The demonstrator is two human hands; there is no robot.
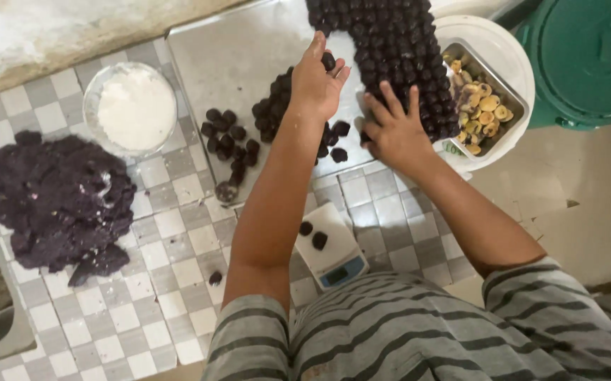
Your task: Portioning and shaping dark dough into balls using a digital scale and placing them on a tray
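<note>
A: What is the left hand [314, 83] doing?

B: It reaches out over the steel tray [228, 56], fingers partly curled, and pinches one dark ball [328, 61] between thumb and fingertips. The ball sits at the fingertips, just beside the packed rows of balls [397, 49] at the tray's far side.

A: And the right hand [392, 130]?

B: Open, fingers spread, holding nothing. Its fingertips rest on the near edge of those rows, and the palm lies over the tray's edge.

A: What else is on the tray?

B: A loose heap of balls [274, 106] under and beside the left wrist, and a smaller scatter [229, 137] further left. A few more lie between the two hands.

A: Around the tray?

B: It sits on a checkered cloth [157, 282]. To the left are a bowl of white powder [136, 107] and a large mound of dark purple dough [44, 201]. Near the person's body a small white scale [341, 261] carries two pieces of dough. To the right, a metal container of yellowish pieces [482, 106] rests on a white bucket [510, 53], touching the rows' end, with a green lid [588, 56] beyond it.
</note>
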